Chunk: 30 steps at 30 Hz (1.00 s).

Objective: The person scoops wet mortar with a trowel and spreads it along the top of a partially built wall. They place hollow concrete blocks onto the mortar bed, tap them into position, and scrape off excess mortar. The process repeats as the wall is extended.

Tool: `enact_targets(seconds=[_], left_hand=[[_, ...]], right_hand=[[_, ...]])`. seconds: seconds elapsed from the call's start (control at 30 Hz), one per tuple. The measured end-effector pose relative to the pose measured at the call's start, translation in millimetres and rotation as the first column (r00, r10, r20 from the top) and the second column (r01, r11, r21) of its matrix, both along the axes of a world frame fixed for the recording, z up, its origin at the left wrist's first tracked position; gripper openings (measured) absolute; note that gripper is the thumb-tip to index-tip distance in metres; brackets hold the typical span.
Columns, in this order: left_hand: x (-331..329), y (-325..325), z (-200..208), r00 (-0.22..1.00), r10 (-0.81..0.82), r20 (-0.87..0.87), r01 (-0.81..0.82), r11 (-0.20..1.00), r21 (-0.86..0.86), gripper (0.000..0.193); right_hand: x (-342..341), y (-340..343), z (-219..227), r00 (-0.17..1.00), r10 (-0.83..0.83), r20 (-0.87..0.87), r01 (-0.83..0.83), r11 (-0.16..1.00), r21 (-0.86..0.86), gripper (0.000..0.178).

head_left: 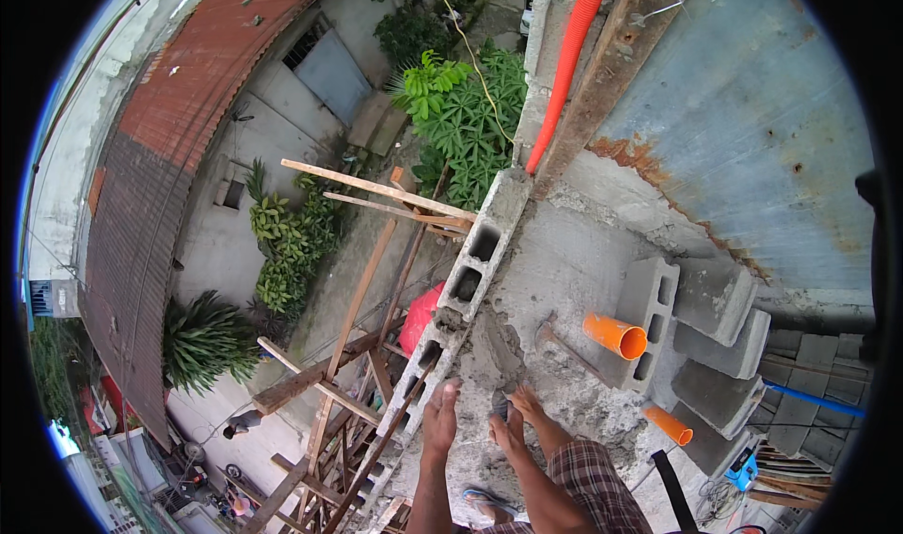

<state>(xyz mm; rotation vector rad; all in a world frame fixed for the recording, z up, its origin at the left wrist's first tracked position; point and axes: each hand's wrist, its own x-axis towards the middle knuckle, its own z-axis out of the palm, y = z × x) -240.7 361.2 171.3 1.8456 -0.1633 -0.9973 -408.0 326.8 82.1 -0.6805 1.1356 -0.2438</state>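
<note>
Orange pipe stub (616,336) by stacked concrete blocks (715,332), orange conduit (569,59) w/ rusty metal sheet (743,111) behind.

hollow blocks (470,266): pale grey | mortar bed (555,280): grey, mottled | pipe stubs (616,335): bright orange | corrugated hose (569,59): red-orange | shorts (593,482): dark plaid, maroon and grey checks | metal sheet (752,111): grey-blue, rust-brown edge | roof (202,59): rust red, ribbed | foliage (466,120): green | sandal strap (484,499): blue
</note>
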Motion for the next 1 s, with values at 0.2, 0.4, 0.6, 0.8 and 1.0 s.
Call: enact_targets(seconds=[0.2, 0.4, 0.6, 0.8, 1.0], left_hand=[[118.6, -145.1, -64.4, 0.989, 0.022, 0.144, -0.025, 1.000, 0.014, 0.067], [189.9, -243.7, -99.3, 0.916, -0.399, 0.043, 0.380, 0.897, 0.224, 0.079], [198.0, -272.9, -148.5, 0.859, -0.483, -0.170, 0.500, 0.863, 0.075, 0.086], [199.2, -259.0, -156.4, 0.844, -0.521, -0.128, 0.533, 0.841, 0.096, 0.085], [196.7, -243.1, -149.0, 0.913, -0.408, -0.022, 0.404, 0.891, 0.209, 0.084]], right_hand=[[112.4, -97.2, -61.4, 0.961, -0.145, -0.234, 0.125, 0.987, -0.100, 0.033], [200.5, -157.8, -68.3, 0.876, -0.276, -0.395, -0.023, 0.795, -0.606, 0.030], [226.5, -132.2, -38.1, 0.829, -0.179, -0.530, -0.115, 0.873, -0.474, 0.030], [209.4, -74.1, -12.2, 0.837, -0.095, -0.538, -0.167, 0.894, -0.417, 0.031], [183.4, -110.3, 4.5, 0.818, 0.036, -0.574, -0.316, 0.862, -0.397, 0.041]])
